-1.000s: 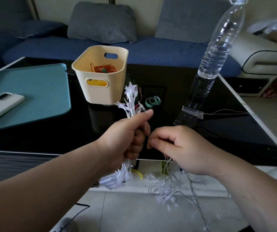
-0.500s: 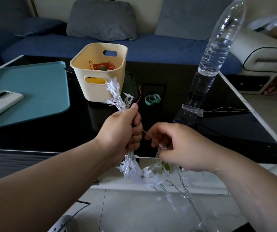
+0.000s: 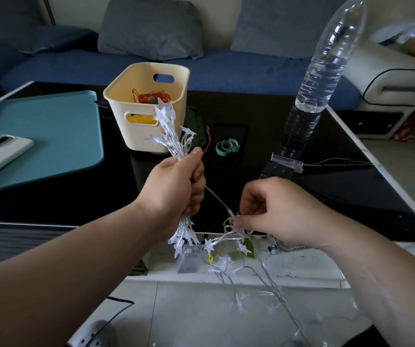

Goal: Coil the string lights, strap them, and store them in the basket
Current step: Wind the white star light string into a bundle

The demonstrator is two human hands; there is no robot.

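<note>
Holding the coiled part of the string lights (image 3: 170,140) in a closed fist, the left hand (image 3: 173,181) stands in front of the basket (image 3: 138,139), on the person's side of it. The long axis of the bundle is almost upright, and its top stars lean toward the basket's front wall. A thin wire runs from the fist down to the right hand (image 3: 276,211), which pinches the loose strand with curled fingers. The uncoiled rest hangs below the edge of the table (image 3: 76,196) (how much, I cannot tell). In my judgement the next loop must go from the right hand up to the fist. The green strap (image 3: 226,147) lies just right of the basket.
</note>
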